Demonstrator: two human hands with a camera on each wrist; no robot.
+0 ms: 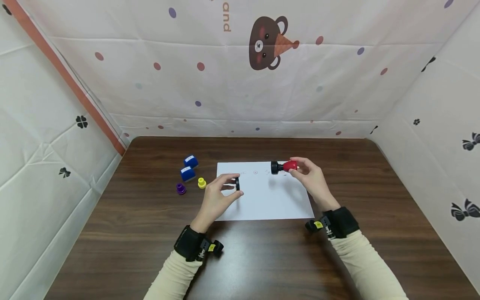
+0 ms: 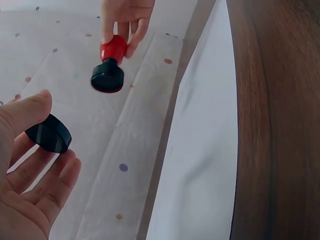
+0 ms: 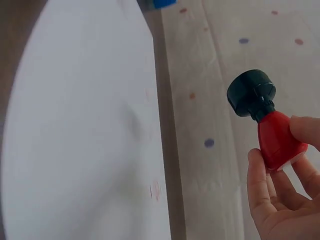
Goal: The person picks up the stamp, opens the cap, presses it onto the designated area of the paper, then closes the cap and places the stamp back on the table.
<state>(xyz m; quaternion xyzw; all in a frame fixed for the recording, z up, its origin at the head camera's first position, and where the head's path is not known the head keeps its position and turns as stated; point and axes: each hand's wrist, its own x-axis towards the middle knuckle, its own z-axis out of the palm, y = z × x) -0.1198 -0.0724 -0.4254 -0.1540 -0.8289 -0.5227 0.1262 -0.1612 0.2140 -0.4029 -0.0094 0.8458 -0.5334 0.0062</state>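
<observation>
My right hand (image 1: pixel 312 178) grips a stamp by its red handle (image 3: pixel 277 140), above the top right part of a white sheet of paper (image 1: pixel 270 204). The stamp's black head (image 1: pixel 276 167) points left, toward the other hand. Between thumb and fingers my left hand (image 1: pixel 218 198) pinches a round black cap (image 2: pixel 50 134), held on edge over the paper's left side. A gap separates cap and stamp in the head view. Small faint marks run along the upper part of the sheet.
Left of the paper lie two blue blocks with white labels (image 1: pixel 187 173), a purple piece (image 1: pixel 181 188) and a yellow piece (image 1: pixel 201 183), close to my left hand. All stand on a brown wooden table (image 1: pixel 157 233), with patterned cloth (image 1: pixel 225 87) hung around it.
</observation>
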